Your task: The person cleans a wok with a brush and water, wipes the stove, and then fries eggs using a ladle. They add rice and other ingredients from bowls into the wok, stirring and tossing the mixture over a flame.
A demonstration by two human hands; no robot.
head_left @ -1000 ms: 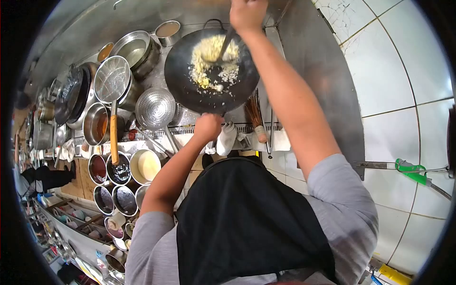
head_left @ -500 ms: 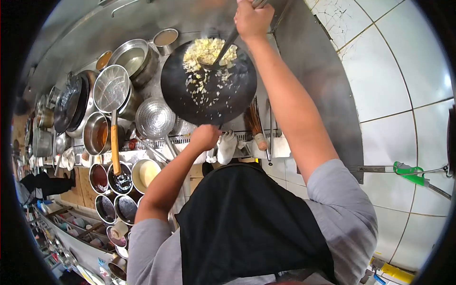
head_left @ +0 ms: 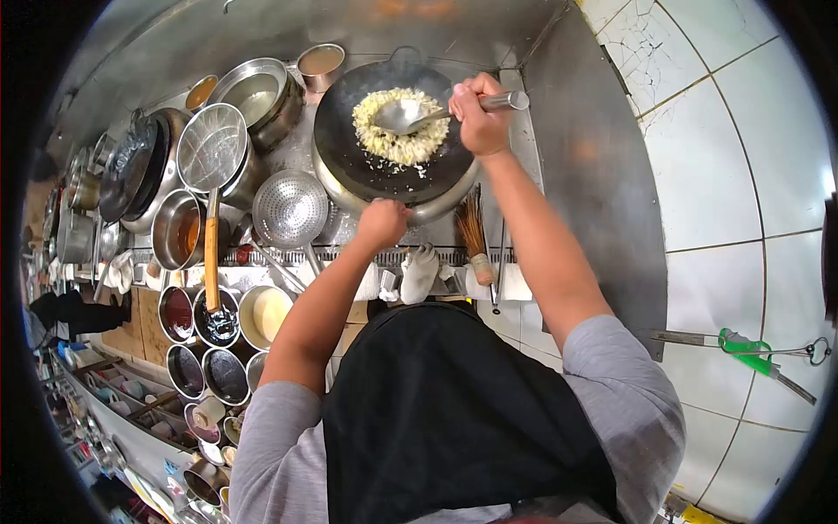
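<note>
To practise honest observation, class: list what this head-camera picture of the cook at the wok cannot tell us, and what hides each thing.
1. Head view: the part of the wok that the left hand grips is covered by its closed fingers.
2. Some rice is hidden under the bowl of the ladle, which the right hand holds.
3. The small cups at lower left are too small and lens-warped to make out.
4. A person at the left is cut off by the lens rim.
</note>
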